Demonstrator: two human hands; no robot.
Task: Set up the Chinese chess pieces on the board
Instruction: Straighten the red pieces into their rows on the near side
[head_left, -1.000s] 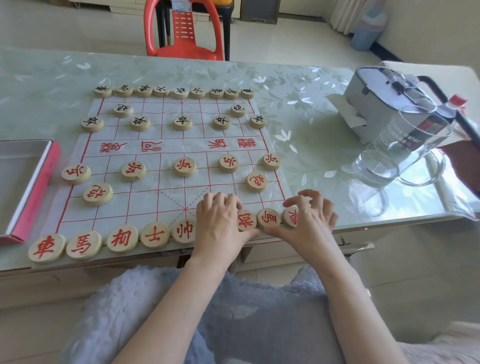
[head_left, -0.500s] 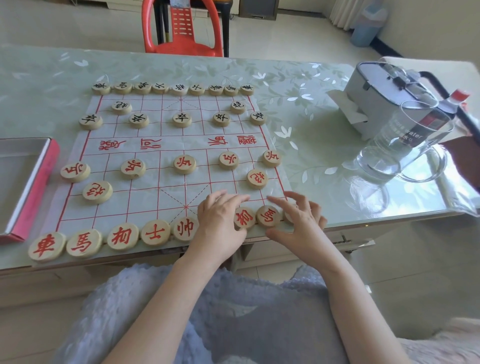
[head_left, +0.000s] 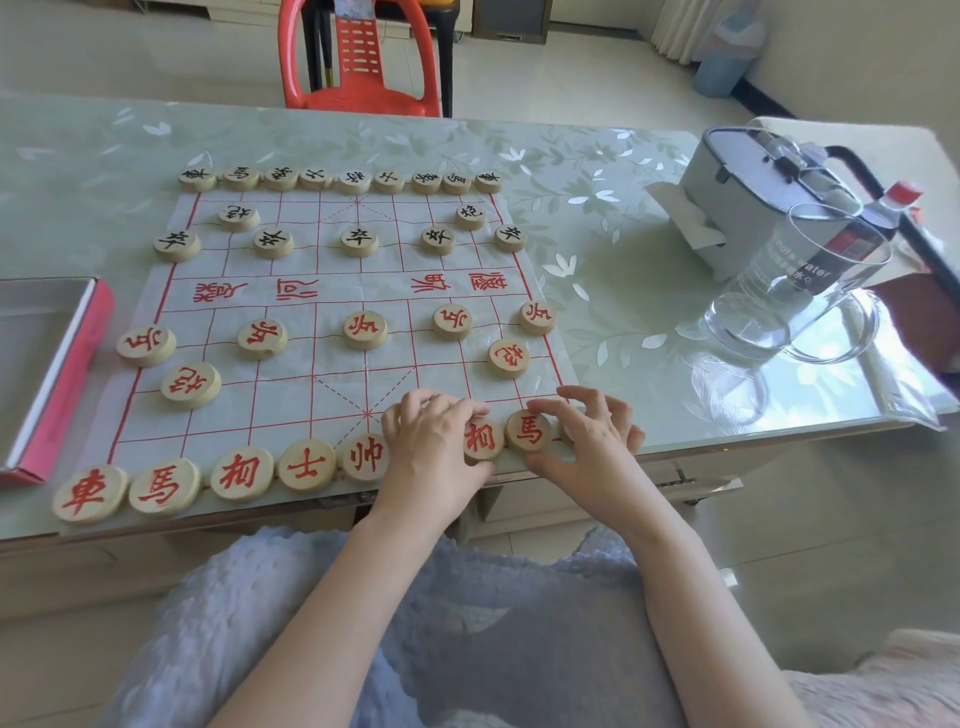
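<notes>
Pale green leaf-patterned table (head_left: 597, 171) carries a white paper board with a red grid (head_left: 291, 364); everything below is placed relative to that board.

Near edge: red back rank is almost complete. Round pale wooden discs with red characters (head_left: 241, 474) sit in a row from the near left corner to the middle. Left hand (head_left: 434, 447) lies flat over the slot right of centre, fingers curled down, nothing clearly pinched; can't tell if a disc is under it. Right hand (head_left: 587, 441) has spread fingers touching the discs at the near right corner, not lifting any. The corner disc is mostly hidden under it.

Mid board, near side of the river: five red soldiers and two red cannons are placed.

Far side: wooden discs with black characters (head_left: 358, 241) look fully set: soldiers, two cannons, back rank along the far edge.

My read: only nudging of the near right discs is left.

Containers: left of the board, an open pink-sided box (head_left: 67, 384), visible part holds no pieces. Right of the board, a clear glass jug (head_left: 800, 291), contents unclear, and beyond it a grey lidded box (head_left: 748, 176), closed.
</notes>
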